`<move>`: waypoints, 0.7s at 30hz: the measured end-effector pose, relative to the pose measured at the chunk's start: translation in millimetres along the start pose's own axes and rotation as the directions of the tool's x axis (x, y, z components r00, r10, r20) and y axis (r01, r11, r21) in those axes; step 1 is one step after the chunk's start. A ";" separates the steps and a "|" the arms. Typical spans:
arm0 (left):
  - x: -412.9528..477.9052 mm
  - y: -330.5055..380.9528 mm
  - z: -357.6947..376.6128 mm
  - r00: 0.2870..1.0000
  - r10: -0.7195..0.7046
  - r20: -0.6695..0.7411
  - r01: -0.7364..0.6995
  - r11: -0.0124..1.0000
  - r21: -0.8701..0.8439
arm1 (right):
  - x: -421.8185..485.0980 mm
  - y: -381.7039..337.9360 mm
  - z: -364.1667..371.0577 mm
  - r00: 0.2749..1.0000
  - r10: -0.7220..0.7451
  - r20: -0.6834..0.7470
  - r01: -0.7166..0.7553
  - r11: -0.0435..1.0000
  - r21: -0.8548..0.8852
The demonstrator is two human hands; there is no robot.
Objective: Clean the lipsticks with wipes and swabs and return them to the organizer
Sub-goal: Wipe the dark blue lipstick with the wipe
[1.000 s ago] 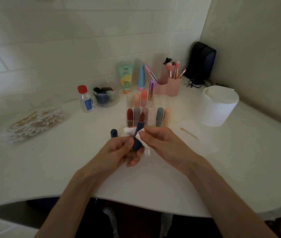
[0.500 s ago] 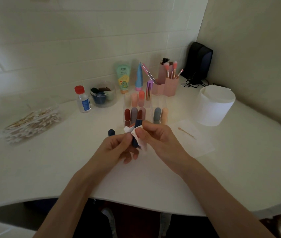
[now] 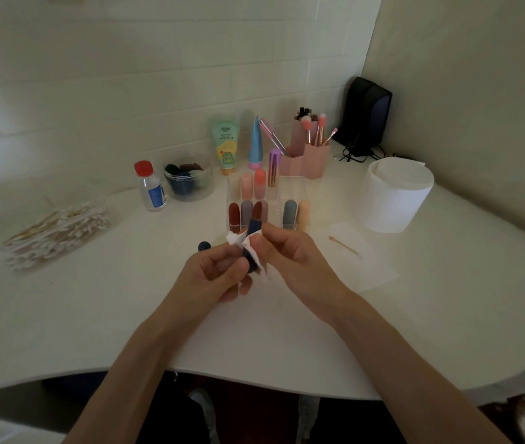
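My left hand (image 3: pixel 214 277) grips the base of a dark blue lipstick (image 3: pixel 252 248) held upright over the table. My right hand (image 3: pixel 290 251) pinches a white wipe (image 3: pixel 248 248) wrapped round the lipstick's upper part. Its dark blue cap (image 3: pixel 204 246) stands on the table just left of my hands. Behind them the clear organizer (image 3: pixel 293 193) holds several lipsticks in red, grey, pink, blue and peach. A used swab (image 3: pixel 344 246) lies on a white sheet (image 3: pixel 370 267) to the right.
A pile of cotton swabs (image 3: pixel 56 232) lies at the left. A small bottle with a red cap (image 3: pixel 150 187), a clear bowl (image 3: pixel 189 181), a green tube (image 3: pixel 225 145), pink brush holders (image 3: pixel 309 155) and a white roll of wipes (image 3: pixel 395 193) stand along the back and right.
Both hands have stayed together on the lipstick while the right hand's fingers shifted the wipe slightly along it. The camera view tilted a little.
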State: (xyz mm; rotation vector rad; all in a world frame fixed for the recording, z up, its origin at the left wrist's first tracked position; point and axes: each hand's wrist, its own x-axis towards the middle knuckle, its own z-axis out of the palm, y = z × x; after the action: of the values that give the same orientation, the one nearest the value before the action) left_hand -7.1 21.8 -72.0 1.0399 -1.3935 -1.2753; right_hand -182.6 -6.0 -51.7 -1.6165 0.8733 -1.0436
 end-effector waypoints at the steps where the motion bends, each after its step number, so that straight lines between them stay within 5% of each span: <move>1: -2.0 2.9 1.9 0.998 0.000 0.064 0.001 1.000 -0.011 | -0.7 -0.9 -2.0 1.000 0.008 -0.002 -0.008 1.000 0.001; 4: -3.5 5.9 3.1 0.995 0.008 0.102 -0.008 1.000 -0.003 | -1.5 -4.5 -4.0 1.000 0.003 0.015 -0.002 1.000 -0.030; 15: 2.2 -1.6 1.1 0.978 0.078 -0.194 -0.076 0.997 0.019 | 0.5 -3.9 1.8 0.998 -0.053 0.019 0.054 0.995 -0.079; 21: -0.1 4.3 2.5 0.998 0.010 0.062 -0.007 0.998 -0.061 | -3.3 -9.4 -4.8 0.999 0.030 -0.021 -0.029 0.999 0.017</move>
State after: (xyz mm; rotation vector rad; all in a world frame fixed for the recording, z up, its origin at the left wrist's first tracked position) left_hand -9.5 22.8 -67.7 0.9594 -1.3962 -1.3458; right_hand -187.7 -2.3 -42.7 -1.5768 0.8981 -1.0466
